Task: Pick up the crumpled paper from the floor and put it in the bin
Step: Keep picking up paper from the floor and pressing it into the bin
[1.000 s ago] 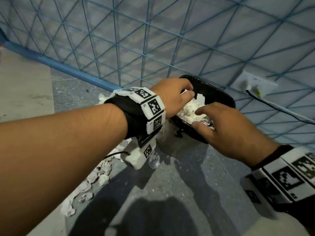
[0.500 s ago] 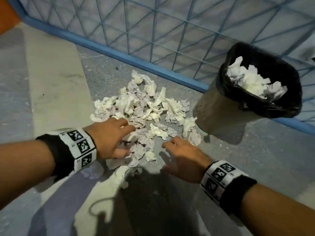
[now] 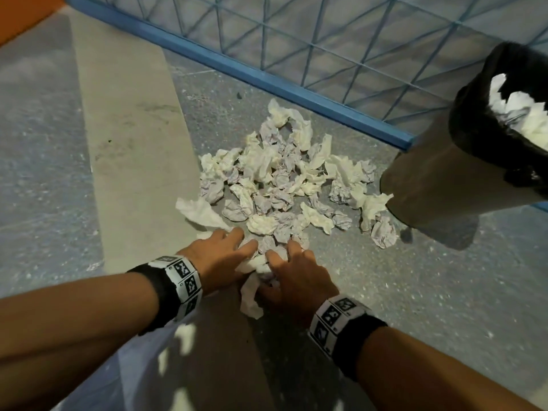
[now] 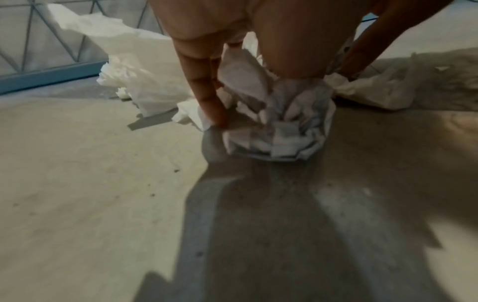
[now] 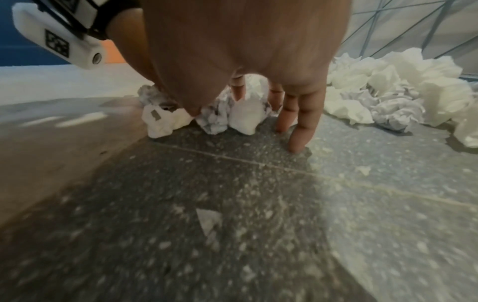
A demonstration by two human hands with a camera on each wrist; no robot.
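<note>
A heap of crumpled paper lies on the floor in front of a blue mesh fence. The bin, lined with a black bag, stands at its right and holds white paper. Both hands are down at the heap's near edge. My left hand lies over the paper with straight fingers reaching the floor beside a crumpled ball. My right hand faces it; its fingers touch the floor, with paper balls between thumb and fingers. A small clump sits between the two hands.
The blue fence rail runs behind the heap. A pale concrete strip crosses the grey speckled floor on the left. A loose tissue trails toward me beneath the hands. More paper lies right of my right hand.
Both hands left the bin, came down to the floor, and have drawn together at the heap's near edge, closing in on a clump of paper.
</note>
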